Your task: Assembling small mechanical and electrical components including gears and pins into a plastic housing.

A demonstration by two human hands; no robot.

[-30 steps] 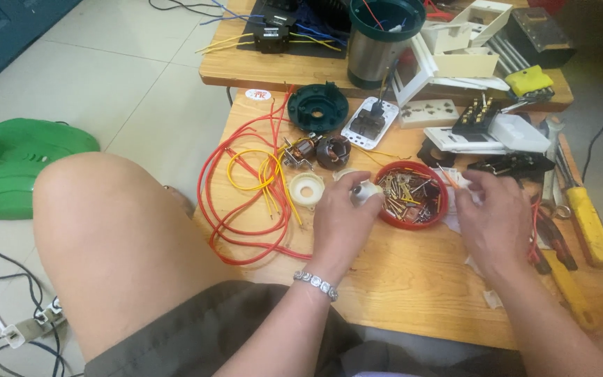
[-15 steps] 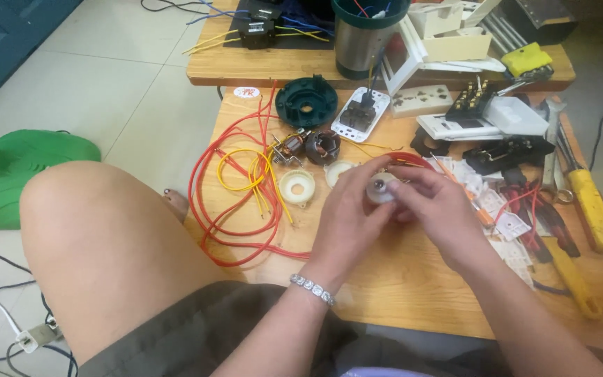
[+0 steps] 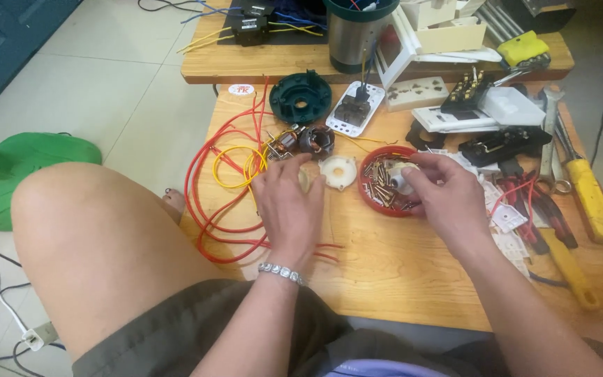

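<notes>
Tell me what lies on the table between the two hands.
In the head view, a white round plastic disc lies on the wooden table between the left hand and right hand, beside the red bowl.

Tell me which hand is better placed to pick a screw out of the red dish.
Right. The right hand already hovers over the red dish of screws, fingertips holding a small white part. The left hand rests apart, beside the white disc.

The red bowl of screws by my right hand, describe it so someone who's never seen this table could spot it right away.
Start at the low wooden table and find the right hand near its middle. Under those fingers sits the round red bowl, shallow and full of small metal screws. Unlike the white plastic disc to its left, it is the only red container there.
</notes>
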